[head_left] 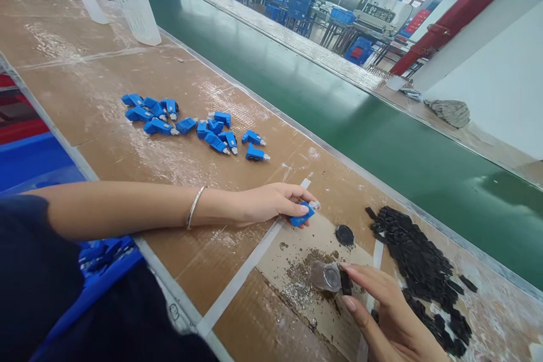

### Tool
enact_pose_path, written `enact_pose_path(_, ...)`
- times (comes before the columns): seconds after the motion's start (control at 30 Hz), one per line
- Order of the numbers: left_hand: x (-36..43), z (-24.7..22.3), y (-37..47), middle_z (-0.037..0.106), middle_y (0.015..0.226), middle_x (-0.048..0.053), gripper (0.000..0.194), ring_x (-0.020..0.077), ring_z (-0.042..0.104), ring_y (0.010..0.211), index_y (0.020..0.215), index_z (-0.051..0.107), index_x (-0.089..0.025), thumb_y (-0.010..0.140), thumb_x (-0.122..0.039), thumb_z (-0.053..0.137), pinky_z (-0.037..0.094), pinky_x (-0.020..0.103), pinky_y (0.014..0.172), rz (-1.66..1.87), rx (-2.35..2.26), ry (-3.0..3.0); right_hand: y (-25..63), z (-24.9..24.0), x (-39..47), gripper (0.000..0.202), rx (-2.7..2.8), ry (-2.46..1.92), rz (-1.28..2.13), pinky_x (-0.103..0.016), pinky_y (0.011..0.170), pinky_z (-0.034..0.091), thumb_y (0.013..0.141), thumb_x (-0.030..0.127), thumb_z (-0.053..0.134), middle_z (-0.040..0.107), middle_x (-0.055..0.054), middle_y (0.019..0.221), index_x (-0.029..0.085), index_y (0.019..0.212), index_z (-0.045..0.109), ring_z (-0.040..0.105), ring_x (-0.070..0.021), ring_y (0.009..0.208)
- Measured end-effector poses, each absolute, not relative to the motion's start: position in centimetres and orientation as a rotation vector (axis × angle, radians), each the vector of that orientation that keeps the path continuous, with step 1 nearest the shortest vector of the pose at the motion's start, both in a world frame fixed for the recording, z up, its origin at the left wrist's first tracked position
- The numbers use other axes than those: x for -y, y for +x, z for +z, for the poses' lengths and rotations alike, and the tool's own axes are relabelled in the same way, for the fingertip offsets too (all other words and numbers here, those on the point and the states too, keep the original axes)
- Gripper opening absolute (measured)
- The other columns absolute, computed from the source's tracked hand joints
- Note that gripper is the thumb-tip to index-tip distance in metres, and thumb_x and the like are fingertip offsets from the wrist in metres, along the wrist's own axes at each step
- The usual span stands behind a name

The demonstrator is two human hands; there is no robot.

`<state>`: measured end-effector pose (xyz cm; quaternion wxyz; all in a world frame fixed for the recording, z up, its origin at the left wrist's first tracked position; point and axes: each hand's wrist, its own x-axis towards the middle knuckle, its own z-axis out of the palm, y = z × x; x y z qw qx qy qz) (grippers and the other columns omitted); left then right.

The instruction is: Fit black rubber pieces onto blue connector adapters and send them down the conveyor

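My left hand (282, 202) is closed on a small blue plastic part (302, 215) with a whitish tip, held just above the table. Between the thumb and forefinger of my right hand (384, 305) is a small flat black piece (345, 281). It is right beside a small clear cup (324, 276), perhaps touching it; I cannot tell. The cup stands on a stained cardboard sheet (271, 263). A round black cap (344, 235) lies behind the cup. To the right spreads a heap of black pieces (413, 254).
Several blue parts (212, 130) lie scattered on the brown tabletop (106, 68). A white bottle (136, 3) stands at the far left. Beyond the table runs a green conveyor belt (297, 85). A blue bin (97, 288) with more blue parts is beside my lap.
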<state>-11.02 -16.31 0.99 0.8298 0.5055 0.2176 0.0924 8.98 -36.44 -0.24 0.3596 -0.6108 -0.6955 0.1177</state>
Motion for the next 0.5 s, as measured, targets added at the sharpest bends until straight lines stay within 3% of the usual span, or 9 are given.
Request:
enact_pose_path(0.17, 16.3, 0.6, -10.9, 0.064, 0.084, 0.001, 0.016, 0.0103, 0.061, 0.072, 0.103, 0.057, -0.014, 0.088, -0.016, 0.062, 0.045, 0.031, 0.084, 0.243, -0.437, 1.041, 9.4, -1.4, 36.8, 0.032, 1.755, -1.589, 0.346, -0.033, 0.094, 0.055, 0.091, 0.019, 0.061, 0.07, -0.001, 0.114, 0.032, 0.12, 0.062, 0.065, -0.0162, 0.107)
enact_pose_path(0.37, 16.6, 1.2, -11.0, 0.068, 0.088, 0.003, 0.02, 0.0114, 0.063, 0.082, 0.095, 0.061, -0.014, 0.079, -0.012, 0.072, 0.046, 0.03, 0.084, 0.309, -0.449, 0.985, 9.0, -1.0, 36.5, 0.032, 1.702, -1.58, 0.389, -0.035, 0.09, 0.058, 0.089, 0.019, 0.063, 0.072, -0.003, 0.112, 0.03, 0.119, 0.066, 0.068, -0.0194, 0.103)
enact_pose_path(0.5, 18.0, 1.8, -11.3, 0.07, 0.09, 0.004, 0.025, 0.0115, 0.064, 0.083, 0.093, 0.061, -0.014, 0.075, -0.013, 0.078, 0.048, 0.03, 0.083, 0.309, -0.418, 0.911, 8.2, -0.2, 37.0, 0.028, 1.449, -1.543, 0.464, -0.043, 0.09, 0.059, 0.091, 0.022, 0.061, 0.073, -0.004, 0.11, 0.032, 0.118, 0.065, 0.07, -0.0241, 0.101)
